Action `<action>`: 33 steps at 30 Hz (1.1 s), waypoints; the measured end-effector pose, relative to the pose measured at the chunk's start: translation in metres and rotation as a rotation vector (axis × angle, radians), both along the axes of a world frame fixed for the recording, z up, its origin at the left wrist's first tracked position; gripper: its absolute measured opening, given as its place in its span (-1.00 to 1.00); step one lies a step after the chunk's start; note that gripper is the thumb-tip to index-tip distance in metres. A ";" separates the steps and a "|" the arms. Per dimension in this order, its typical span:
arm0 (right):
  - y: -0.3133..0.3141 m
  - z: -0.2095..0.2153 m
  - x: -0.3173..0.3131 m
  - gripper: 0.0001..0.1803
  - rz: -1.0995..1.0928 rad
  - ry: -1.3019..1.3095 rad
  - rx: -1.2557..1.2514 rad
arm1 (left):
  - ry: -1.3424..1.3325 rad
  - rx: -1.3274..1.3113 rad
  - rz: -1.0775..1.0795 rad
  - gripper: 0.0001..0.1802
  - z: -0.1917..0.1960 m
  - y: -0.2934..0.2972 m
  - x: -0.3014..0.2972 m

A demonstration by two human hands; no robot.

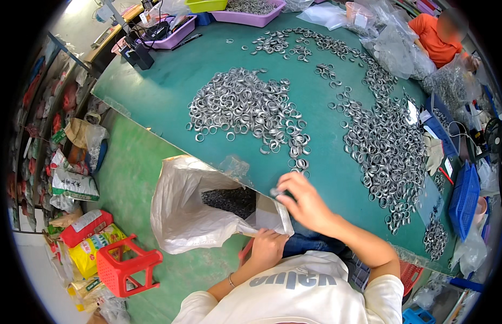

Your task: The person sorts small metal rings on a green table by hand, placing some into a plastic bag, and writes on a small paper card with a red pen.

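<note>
Red plastic stool point(127, 264) on the green floor at approx 8 o'clock, w/ colourful sacks point(91, 243) beside it. Next right, a white plastic bag point(178, 210) hangs open below the worktop point(159, 92) edge, dark mass of small parts point(229, 201) inside. Left hand point(267, 247) at approx 6 o'clock, just below the bag's mouth; grip pressed together on the bag's rim, holding it open. Right hand point(305, 204) just right of centre, at the worktop edge directly above the bag mouth; grip pinching a few metal rings point(274, 191) at the fingertips. Big pile of silver rings point(245, 108) lies on the green worktop toward 12 o'clock from that hand, a trail of rings running down to it. Second, longer pile point(388, 146) at approx 3 o'clock. Purple tray point(251, 13) w/ more rings at 12 o'clock. Another person in an orange shirt point(437, 40) at approx 2 o'clock, clear bags point(391, 43) by them. Blue basket point(464, 200) far right.
</note>
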State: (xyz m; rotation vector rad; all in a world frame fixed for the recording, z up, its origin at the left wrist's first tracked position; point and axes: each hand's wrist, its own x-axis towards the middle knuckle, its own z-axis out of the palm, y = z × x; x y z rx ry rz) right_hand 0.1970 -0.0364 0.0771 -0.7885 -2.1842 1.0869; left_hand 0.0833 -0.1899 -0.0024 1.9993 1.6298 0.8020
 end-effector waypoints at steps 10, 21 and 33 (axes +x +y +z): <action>0.078 -0.040 0.028 -0.83 -0.366 -0.220 0.383 | -0.009 0.006 0.014 -0.92 -0.002 -0.003 0.000; 0.067 -0.045 0.003 -0.85 -0.442 -0.155 0.193 | -0.010 -0.010 0.012 -0.92 -0.001 -0.003 0.000; 0.010 -0.004 -0.016 -0.88 -0.135 0.050 0.079 | -0.011 -0.012 0.013 -0.91 -0.001 -0.004 -0.001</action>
